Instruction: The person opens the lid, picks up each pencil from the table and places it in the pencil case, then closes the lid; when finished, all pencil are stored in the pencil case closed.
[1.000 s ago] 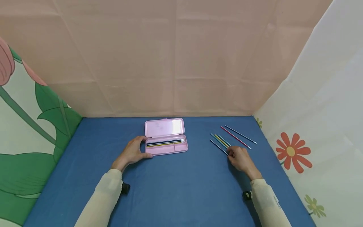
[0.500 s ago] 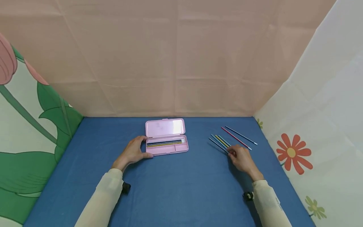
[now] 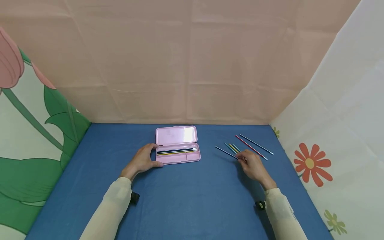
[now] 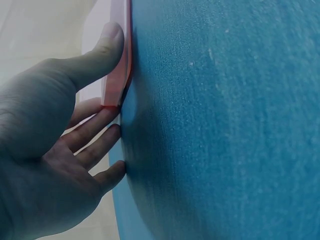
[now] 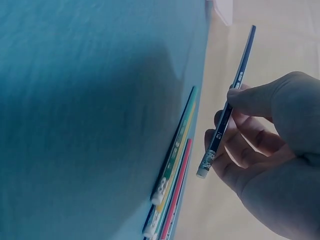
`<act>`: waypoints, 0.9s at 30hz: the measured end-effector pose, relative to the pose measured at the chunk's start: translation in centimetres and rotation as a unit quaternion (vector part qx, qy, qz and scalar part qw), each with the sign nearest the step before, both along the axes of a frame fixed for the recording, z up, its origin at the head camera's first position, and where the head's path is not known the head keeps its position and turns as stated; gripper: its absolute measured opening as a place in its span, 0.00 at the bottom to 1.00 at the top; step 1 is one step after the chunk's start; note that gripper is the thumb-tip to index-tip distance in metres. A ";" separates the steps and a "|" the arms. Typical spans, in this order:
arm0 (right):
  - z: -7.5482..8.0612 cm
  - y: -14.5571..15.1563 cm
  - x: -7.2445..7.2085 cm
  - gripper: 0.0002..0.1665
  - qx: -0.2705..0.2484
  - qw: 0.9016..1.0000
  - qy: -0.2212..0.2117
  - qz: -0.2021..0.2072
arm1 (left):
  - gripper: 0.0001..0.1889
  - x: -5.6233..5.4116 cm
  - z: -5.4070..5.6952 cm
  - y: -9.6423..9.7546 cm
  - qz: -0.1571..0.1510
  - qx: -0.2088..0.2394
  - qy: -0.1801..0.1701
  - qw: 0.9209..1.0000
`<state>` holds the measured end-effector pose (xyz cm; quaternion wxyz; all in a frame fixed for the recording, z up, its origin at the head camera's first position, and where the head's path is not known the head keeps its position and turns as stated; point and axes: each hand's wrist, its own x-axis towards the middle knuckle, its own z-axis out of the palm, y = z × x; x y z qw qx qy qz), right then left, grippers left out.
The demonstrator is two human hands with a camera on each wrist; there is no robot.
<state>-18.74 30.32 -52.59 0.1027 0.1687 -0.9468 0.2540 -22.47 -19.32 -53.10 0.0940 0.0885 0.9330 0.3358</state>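
An open pink pencil case (image 3: pixel 194 156) lies with its lid (image 3: pixel 171 135) tipped back, several pencils (image 3: pixel 174 151) in its long compartment. My left hand (image 3: pixel 141 159) holds the case's left end, thumb at the front and fingers behind. In the left wrist view, the thumb (image 4: pixel 102 55) presses along the case's side. Over on the right, my right hand (image 3: pixel 254 165) pinches a dark blue pencil (image 5: pixel 243 59) near its eraser end, held above the cloth with its other end pointing toward the case. Beneath it lie a green pencil (image 5: pixel 175 150) and a yellow one (image 3: pixel 233 147).
A red pencil (image 3: pixel 250 147) and another dark pencil (image 3: pixel 256 144) lie beyond the right hand. Blue cloth (image 3: pixel 192 200) covers the table. A beige curtain (image 3: pixel 186 66) hangs behind, and a flowered white sheet (image 3: pixel 345 110) borders the right side.
My right hand has lifted the dark blue pencil off the cloth and moved it slightly left, apart from the others. The left hand keeps its hold on the case.
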 end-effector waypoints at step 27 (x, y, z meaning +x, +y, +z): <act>0.6 -10.2 -5.2 0.09 -0.028 0.993 -0.024 0.111 | 0.46 -0.1 0.0 0.0 0.005 0.006 -0.003 1.000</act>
